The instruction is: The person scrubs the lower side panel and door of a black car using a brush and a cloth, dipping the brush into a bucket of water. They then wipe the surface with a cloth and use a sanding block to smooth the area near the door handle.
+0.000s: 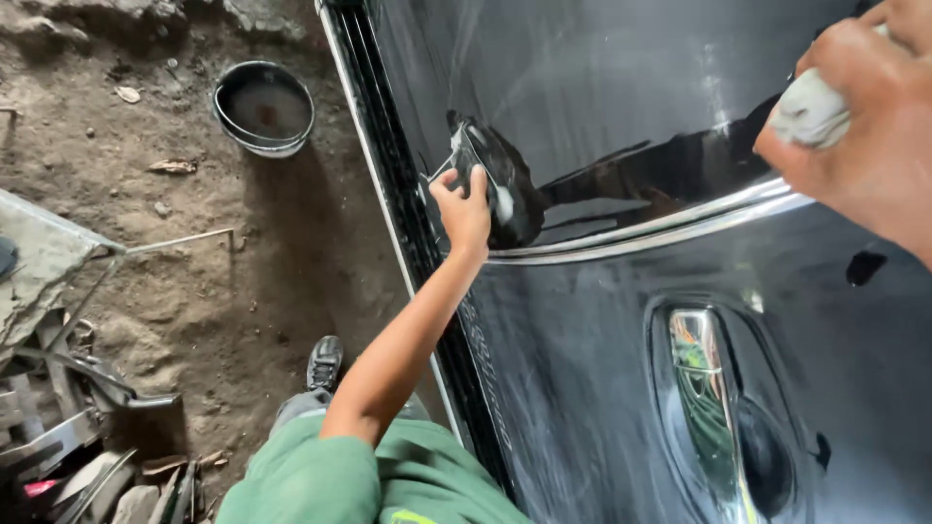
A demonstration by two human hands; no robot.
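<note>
A glossy black car door (602, 320) fills the right side of the view, wet and streaked. My left hand (464, 206) reaches out from a green sleeve and presses a small grey sheet (456, 155) flat against the door, just above the chrome trim line (641, 233). Close to the camera at the upper right, my right hand (869, 146) is closed around a white wadded cloth (811, 109), held near the door's upper panel. Both hands are mirrored in the paint.
A black bucket (264, 107) of murky water stands on the dirt ground (194, 291) at the upper left. Scrap metal and rods (78, 427) lie at the lower left beside a grey slab (34, 267). The chrome door handle (704, 388) sits at the lower right. My shoe (324, 362) is by the door's edge.
</note>
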